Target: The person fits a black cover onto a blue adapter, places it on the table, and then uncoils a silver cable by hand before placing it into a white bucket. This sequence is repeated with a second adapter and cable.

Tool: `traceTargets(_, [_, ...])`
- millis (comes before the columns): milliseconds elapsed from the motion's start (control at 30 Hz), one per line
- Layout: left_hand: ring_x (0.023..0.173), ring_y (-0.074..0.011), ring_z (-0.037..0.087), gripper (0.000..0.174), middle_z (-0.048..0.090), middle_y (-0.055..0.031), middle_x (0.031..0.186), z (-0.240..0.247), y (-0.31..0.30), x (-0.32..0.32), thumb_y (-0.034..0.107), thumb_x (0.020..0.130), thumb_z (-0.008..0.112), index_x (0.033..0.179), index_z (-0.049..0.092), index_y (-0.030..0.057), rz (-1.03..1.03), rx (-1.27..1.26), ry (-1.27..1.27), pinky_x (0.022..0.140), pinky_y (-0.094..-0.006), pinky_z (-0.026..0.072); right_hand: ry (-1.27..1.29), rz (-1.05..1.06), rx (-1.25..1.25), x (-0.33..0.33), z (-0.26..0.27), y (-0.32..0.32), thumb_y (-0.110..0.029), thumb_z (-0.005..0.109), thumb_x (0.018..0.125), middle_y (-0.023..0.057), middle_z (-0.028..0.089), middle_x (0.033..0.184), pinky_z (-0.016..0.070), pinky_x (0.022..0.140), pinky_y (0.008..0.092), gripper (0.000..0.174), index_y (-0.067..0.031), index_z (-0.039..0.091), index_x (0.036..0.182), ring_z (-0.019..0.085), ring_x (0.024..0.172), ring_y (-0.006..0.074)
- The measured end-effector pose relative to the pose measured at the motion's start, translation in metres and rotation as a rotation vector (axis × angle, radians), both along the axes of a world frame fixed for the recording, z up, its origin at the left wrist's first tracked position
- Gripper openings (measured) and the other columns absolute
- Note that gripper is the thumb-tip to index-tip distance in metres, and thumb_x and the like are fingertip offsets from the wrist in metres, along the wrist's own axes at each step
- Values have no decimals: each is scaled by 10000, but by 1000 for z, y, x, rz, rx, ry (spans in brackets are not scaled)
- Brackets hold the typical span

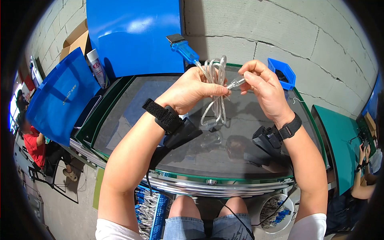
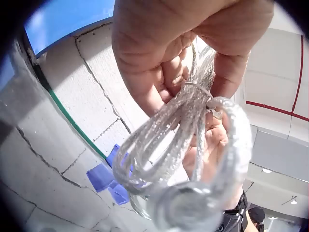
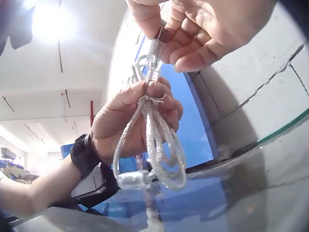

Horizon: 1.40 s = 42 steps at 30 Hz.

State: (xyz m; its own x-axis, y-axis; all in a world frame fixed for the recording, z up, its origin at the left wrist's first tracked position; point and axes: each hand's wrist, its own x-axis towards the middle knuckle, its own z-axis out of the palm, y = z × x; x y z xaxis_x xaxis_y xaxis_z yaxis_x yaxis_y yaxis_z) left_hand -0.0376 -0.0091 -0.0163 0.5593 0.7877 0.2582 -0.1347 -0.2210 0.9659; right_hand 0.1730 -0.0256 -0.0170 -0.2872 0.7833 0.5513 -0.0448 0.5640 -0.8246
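Observation:
A clear-jacketed cable, wound into a loose coil, is in my left hand, gripped between thumb and fingers above the table. A thin white tie runs round the coil beside the left fingertips. The cable's blue connector with a dark end sticks up past the left hand. My right hand pinches the clear plug at the cable's other end, just right of the coil. A thick clear cylinder on the cable hangs at the loops' lower end. In the left wrist view the coil fills the middle.
Under the hands lies a dark glossy tabletop with a green edge. A blue bin stands at its back right, a spray can at the back left. Below are a blue basket and a white bucket of cables. Other people sit at both sides.

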Motion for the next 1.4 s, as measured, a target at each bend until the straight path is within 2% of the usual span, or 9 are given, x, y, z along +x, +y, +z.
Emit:
traceTargets(267, [844, -142, 602, 312, 633, -43, 881, 1, 4, -3, 77, 712, 774, 954, 580, 56, 124, 144, -68, 803, -291, 456, -56, 66, 140, 1, 6, -8, -98, 623, 850, 17, 562, 937, 474, 791, 261, 163, -44, 580, 998, 541, 856, 98])
traceTargets(500, [894, -130, 575, 321, 604, -25, 907, 6, -4, -2, 4, 710, 720, 950, 522, 82, 153, 179, -74, 810, -296, 442, -129, 41, 326, -3, 4, -9, -14, 644, 806, -5, 578, 968, 484, 788, 254, 243, -76, 607, 1038, 552, 871, 91])
traceTargets(733, [842, -125, 573, 249, 610, -23, 868, 4, -2, -2, 51, 744, 730, 928, 562, 63, 125, 168, -35, 777, -283, 446, -125, -2, 302, -3, 8, -13, -82, 645, 856, 14, 607, 896, 498, 743, 245, 151, -50, 602, 998, 584, 816, 87])
traceTargets(900, [793, -110, 575, 219, 629, -21, 839, 3, -4, -2, 96, 758, 747, 914, 601, 45, 71, 157, 62, 742, -261, 458, -56, 20, 100, -2, 9, -15, -205, 585, 927, 18, 605, 722, 485, 579, 200, 173, -38, 566, 884, 576, 627, 65])
traceTargets(967, [850, -181, 642, 289, 602, -46, 884, 5, -7, -2, 65, 746, 746, 967, 565, 19, 14, 145, 56, 784, -301, 502, -63, 17, 84, -1, 11, -14, -218, 576, 932, 14, 599, 701, 478, 567, 200, 183, -42, 565, 882, 572, 613, 65])
traceTargets(1100, [852, -190, 647, 303, 608, -53, 896, 3, -8, -1, 56, 747, 744, 981, 556, 12, 9, 128, 51, 779, -307, 503, -41, 17, 51, 0, 10, -13, -245, 558, 942, 4, 587, 663, 466, 546, 200, 206, -50, 566, 878, 565, 590, 65])
traceTargets(1167, [817, -118, 603, 308, 642, -32, 863, 1, -5, -2, 146, 748, 773, 979, 613, 19, -25, 116, 51, 779, -255, 476, -47, 13, 59, 0, 8, -11, -245, 554, 945, 11, 591, 675, 466, 547, 201, 201, -49, 561, 897, 567, 593, 68])
traceTargets(1300, [806, -113, 601, 307, 648, -40, 861, 2, -6, 0, 153, 745, 777, 964, 610, 17, -12, 81, -9, 742, -247, 470, 27, 0, 47, -5, 5, -10, -235, 553, 944, 33, 600, 779, 463, 562, 200, 215, -33, 527, 1015, 564, 619, 71])
traceTargets(1400, [835, -116, 613, 263, 665, -40, 886, 3, 2, -3, 199, 772, 753, 944, 619, 52, 173, 53, -121, 708, -252, 452, -88, -53, 73, -10, 0, -9, -226, 589, 919, 49, 586, 867, 457, 576, 212, 298, -19, 482, 1105, 557, 659, 80])
